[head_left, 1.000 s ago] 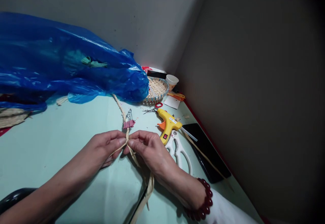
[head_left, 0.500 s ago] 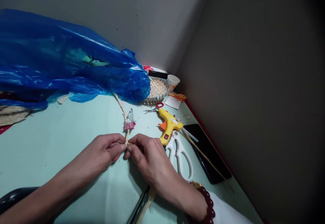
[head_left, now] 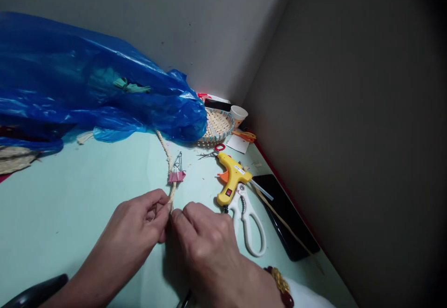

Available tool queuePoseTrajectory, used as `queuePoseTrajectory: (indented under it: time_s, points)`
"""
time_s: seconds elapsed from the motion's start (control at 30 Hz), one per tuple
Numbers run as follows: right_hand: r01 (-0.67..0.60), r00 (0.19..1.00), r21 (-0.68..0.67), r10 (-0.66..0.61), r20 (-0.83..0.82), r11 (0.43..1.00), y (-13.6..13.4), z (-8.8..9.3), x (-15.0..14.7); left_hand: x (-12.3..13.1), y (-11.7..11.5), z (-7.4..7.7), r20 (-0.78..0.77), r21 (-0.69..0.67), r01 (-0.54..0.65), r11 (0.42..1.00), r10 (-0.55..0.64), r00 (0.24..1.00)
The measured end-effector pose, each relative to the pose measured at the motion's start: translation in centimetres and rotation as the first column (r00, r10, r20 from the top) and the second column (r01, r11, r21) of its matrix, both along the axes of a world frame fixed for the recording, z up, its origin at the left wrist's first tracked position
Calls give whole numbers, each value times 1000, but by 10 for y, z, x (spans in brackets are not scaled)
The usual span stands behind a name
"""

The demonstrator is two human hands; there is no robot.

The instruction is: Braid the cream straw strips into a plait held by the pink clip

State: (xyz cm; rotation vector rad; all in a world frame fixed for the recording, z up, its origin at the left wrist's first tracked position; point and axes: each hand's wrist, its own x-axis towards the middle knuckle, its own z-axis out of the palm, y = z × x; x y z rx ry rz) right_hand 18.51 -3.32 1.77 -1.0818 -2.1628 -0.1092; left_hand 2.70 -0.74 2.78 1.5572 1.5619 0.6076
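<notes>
A pale braided cord (head_left: 162, 144) runs from under the blue plastic bag (head_left: 104, 79) toward me across the table. A pink binder clip (head_left: 176, 176) grips it just beyond my fingers. With thumb and fingers closed, my left hand (head_left: 139, 222) pinches the braid below the clip. My right hand (head_left: 206, 233) is closed close beside it, fingertips on the strand end of the same cord. Its palm and the loose strands under it are hidden.
Right of my hands lie a yellow glue gun (head_left: 232, 177), white-handled scissors (head_left: 253, 229) and a dark flat device (head_left: 289, 224). Small red-handled scissors (head_left: 219, 147), a woven basket (head_left: 220, 124) and a paper cup (head_left: 239, 113) sit farther back. Grey walls (head_left: 331, 112) close off the right.
My right hand has turned knuckles-up and drawn toward me, a little apart from the left. My left hand has shifted slightly left and nearer. The clip has moved slightly left.
</notes>
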Motion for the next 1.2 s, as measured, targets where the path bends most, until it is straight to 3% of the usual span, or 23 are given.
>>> queuePoseTrajectory:
  time_s: [0.2, 0.33, 0.4, 0.47, 0.57, 0.63, 0.73, 0.87, 0.93, 1.1, 1.2]
  points:
    - [-111, 979, 52, 101, 175, 992, -6, -12, -10, -9, 4, -7, 233, -95, 3, 995, 20, 972]
    - [-169, 946, 80, 139, 291, 982, -10, -21, -12, -8, 4, -6, 431, -308, -49, 950, 185, 883]
    - [-161, 954, 17, 152, 258, 987, -11, -20, -9, -8, 5, -6, 450, -328, -67, 942, 219, 866]
    - [-136, 976, -161, 160, 147, 978, -7, -13, -3, -10, 6, -6, 427, -292, -82, 953, 207, 880]
    - [-192, 974, -445, 116, -192, 875, 4, 4, 11, -13, 6, -5, 408, -252, -97, 963, 196, 892]
    - [-191, 929, -530, -22, -370, 826, 13, 14, 17, -15, 5, -4, 403, -250, -93, 964, 191, 895]
    - [-154, 896, -682, -191, -402, 715, 23, 19, 15, -14, 3, -3, 430, -300, -66, 952, 196, 881]
    - [-362, 857, -816, -185, -482, 450, 27, 13, 0, -13, 2, -2, 496, -295, -46, 954, 194, 846]
    - [-412, 841, -821, -181, -509, 396, 27, 13, -5, -13, 2, -2, 483, -253, -53, 966, 173, 858]
    - [-272, 893, -827, -192, -408, 492, 29, 17, -3, -12, -1, 5, 439, -239, -78, 968, 179, 881]
    - [-306, 870, -816, -204, -449, 491, 33, 15, -2, -11, -6, 7, 409, -262, -87, 961, 192, 892]
